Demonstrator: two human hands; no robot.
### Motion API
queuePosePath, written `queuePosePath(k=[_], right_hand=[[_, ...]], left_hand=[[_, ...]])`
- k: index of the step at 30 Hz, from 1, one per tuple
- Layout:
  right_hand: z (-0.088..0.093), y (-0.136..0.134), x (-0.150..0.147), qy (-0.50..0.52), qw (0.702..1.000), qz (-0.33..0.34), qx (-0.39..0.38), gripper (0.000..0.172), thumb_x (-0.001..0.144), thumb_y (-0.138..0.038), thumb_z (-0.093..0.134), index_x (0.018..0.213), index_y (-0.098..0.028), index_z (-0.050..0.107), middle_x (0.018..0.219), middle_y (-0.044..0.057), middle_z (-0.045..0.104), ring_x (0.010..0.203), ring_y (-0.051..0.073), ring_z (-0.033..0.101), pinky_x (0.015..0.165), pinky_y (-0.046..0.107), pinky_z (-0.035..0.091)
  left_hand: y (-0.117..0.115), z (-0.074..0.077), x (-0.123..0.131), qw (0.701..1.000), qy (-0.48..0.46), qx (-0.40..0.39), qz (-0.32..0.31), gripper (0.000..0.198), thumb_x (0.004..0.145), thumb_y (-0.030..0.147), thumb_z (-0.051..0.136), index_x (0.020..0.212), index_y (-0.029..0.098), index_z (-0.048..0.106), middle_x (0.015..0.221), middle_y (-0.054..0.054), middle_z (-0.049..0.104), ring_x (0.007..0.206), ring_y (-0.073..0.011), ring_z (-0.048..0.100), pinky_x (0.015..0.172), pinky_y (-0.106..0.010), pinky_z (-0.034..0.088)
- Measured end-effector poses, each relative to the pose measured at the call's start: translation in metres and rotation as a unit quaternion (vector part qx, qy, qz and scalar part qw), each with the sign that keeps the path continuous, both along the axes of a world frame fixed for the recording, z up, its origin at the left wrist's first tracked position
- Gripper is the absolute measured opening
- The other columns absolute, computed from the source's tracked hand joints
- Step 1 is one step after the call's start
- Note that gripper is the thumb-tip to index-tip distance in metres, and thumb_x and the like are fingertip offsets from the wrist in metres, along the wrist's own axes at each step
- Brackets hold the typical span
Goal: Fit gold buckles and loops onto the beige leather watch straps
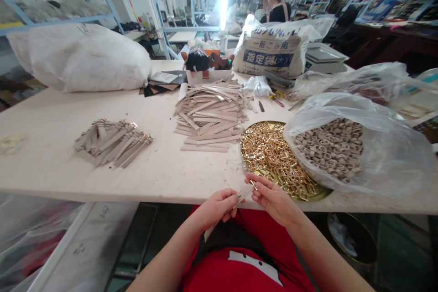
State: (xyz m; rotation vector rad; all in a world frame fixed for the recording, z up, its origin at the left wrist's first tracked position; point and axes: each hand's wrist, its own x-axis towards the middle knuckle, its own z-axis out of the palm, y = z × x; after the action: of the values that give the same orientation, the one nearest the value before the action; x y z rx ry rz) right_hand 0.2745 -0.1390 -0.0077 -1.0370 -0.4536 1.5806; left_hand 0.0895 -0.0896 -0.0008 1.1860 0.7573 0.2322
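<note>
Near the table's front edge, my left hand [224,204] is closed on a beige strap [243,193], whose other end hangs below the hand. Just to the right, my right hand [270,195] pinches a small gold buckle [253,184] close to the strap's upper end. Whether the strap passes through the buckle I cannot tell. A round gold tray [325,194] heaped with gold buckles [270,150] lies beyond my right hand. Straight ahead is a pile of loose beige straps [212,112]. Straps with buckles on them [112,141] form a bundle at the left.
A clear plastic bag [386,146] of rolled beige loops [331,146] overlaps the tray. White sacks [89,59] and a printed bag [273,52] stand at the back, with a box of dark scraps [208,75] between. Another person [276,0] is farther off.
</note>
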Motion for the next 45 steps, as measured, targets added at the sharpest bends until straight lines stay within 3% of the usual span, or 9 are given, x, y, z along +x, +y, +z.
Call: queuePosePath(k=[5, 9, 18, 22, 29, 32, 36, 41, 45], right_hand=[[0.004, -0.006, -0.013, 0.001, 0.999, 0.051, -0.011, 0.027, 0.068, -0.028, 0.070, 0.094, -0.023, 0.069, 0.089, 0.002, 0.064, 0.056, 0.006, 0.045, 0.058, 0.021, 0.043], [-0.001, -0.008, -0.022, -0.088, 0.995, 0.053, 0.009, 0.027, 0.069, -0.032, 0.068, 0.094, -0.022, 0.068, 0.070, -0.001, 0.061, 0.059, 0.010, 0.050, 0.061, 0.024, 0.044], [-0.001, -0.008, -0.023, -0.284, 0.954, 0.075, 0.065, 0.031, 0.073, -0.038, 0.062, 0.099, -0.021, 0.062, 0.093, 0.003, 0.065, 0.090, 0.020, 0.058, 0.087, 0.035, 0.042], [0.000, -0.009, -0.024, -0.269, 0.956, 0.101, 0.056, 0.034, 0.072, -0.038, 0.062, 0.102, -0.021, 0.060, 0.093, 0.003, 0.065, 0.088, 0.020, 0.058, 0.085, 0.035, 0.043], [-0.008, -0.010, -0.025, -0.261, 0.964, 0.035, 0.040, 0.026, 0.079, -0.041, 0.054, 0.088, -0.018, 0.058, 0.079, 0.002, 0.062, 0.073, 0.017, 0.056, 0.072, 0.032, 0.046], [-0.007, -0.010, -0.026, -0.329, 0.942, 0.032, 0.056, 0.022, 0.081, -0.038, 0.051, 0.086, -0.018, 0.057, 0.075, 0.002, 0.059, 0.070, 0.017, 0.054, 0.068, 0.031, 0.045], [-0.002, -0.011, -0.027, -0.470, 0.878, -0.008, 0.084, 0.011, 0.075, -0.030, 0.057, 0.073, -0.019, 0.056, 0.072, 0.001, 0.056, 0.069, 0.017, 0.051, 0.066, 0.030, 0.041], [-0.002, -0.008, -0.022, -0.330, 0.941, 0.041, 0.068, 0.011, 0.074, -0.028, 0.056, 0.076, -0.018, 0.054, 0.073, 0.000, 0.060, 0.069, 0.016, 0.054, 0.067, 0.029, 0.043], [0.001, -0.008, -0.019, -0.322, 0.939, 0.057, 0.104, 0.014, 0.077, -0.031, 0.055, 0.078, -0.017, 0.055, 0.074, 0.000, 0.060, 0.070, 0.015, 0.053, 0.068, 0.029, 0.043]], left_hand=[[-0.001, -0.001, 0.004, 1.000, -0.010, -0.001, -0.025, 0.032, 0.081, 0.045, 0.044, 0.082, 0.015, 0.053, 0.057, 0.004, 0.047, 0.041, -0.0037, 0.034, 0.041, -0.018, 0.023], [-0.003, 0.000, 0.014, 0.999, -0.017, 0.031, 0.004, 0.031, 0.081, 0.044, 0.046, 0.083, 0.014, 0.052, 0.061, 0.004, 0.048, 0.044, -0.0042, 0.036, 0.041, -0.018, 0.026], [-0.007, -0.006, 0.015, 0.999, -0.042, -0.004, 0.033, 0.032, 0.080, 0.042, 0.048, 0.095, 0.013, 0.049, 0.065, 0.004, 0.049, 0.048, -0.0034, 0.040, 0.047, -0.017, 0.030], [-0.008, -0.009, 0.016, 0.998, -0.026, -0.007, 0.049, 0.028, 0.080, 0.040, 0.049, 0.089, 0.013, 0.048, 0.064, 0.004, 0.049, 0.046, -0.0032, 0.039, 0.045, -0.018, 0.029], [-0.008, -0.005, 0.020, 0.996, 0.010, -0.013, 0.082, 0.020, 0.077, 0.035, 0.050, 0.074, 0.016, 0.043, 0.057, 0.005, 0.052, 0.043, -0.0036, 0.039, 0.043, -0.017, 0.026], [-0.010, -0.007, 0.024, 0.994, 0.027, -0.012, 0.105, 0.016, 0.076, 0.031, 0.049, 0.072, 0.017, 0.041, 0.055, 0.006, 0.051, 0.041, -0.0037, 0.038, 0.042, -0.017, 0.026], [-0.014, -0.011, 0.026, 0.989, 0.045, 0.040, 0.134, 0.015, 0.078, 0.030, 0.046, 0.071, 0.018, 0.039, 0.053, 0.006, 0.050, 0.039, -0.0044, 0.038, 0.040, -0.017, 0.027], [-0.011, -0.013, 0.024, 0.994, 0.032, 0.066, 0.087, 0.028, 0.076, 0.042, 0.051, 0.069, 0.018, 0.039, 0.050, 0.006, 0.051, 0.038, -0.0041, 0.037, 0.039, -0.017, 0.025], [-0.005, -0.015, 0.028, 0.994, 0.031, 0.050, 0.090, 0.032, 0.072, 0.046, 0.054, 0.070, 0.018, 0.038, 0.049, 0.006, 0.050, 0.037, -0.0050, 0.039, 0.039, -0.017, 0.025]])
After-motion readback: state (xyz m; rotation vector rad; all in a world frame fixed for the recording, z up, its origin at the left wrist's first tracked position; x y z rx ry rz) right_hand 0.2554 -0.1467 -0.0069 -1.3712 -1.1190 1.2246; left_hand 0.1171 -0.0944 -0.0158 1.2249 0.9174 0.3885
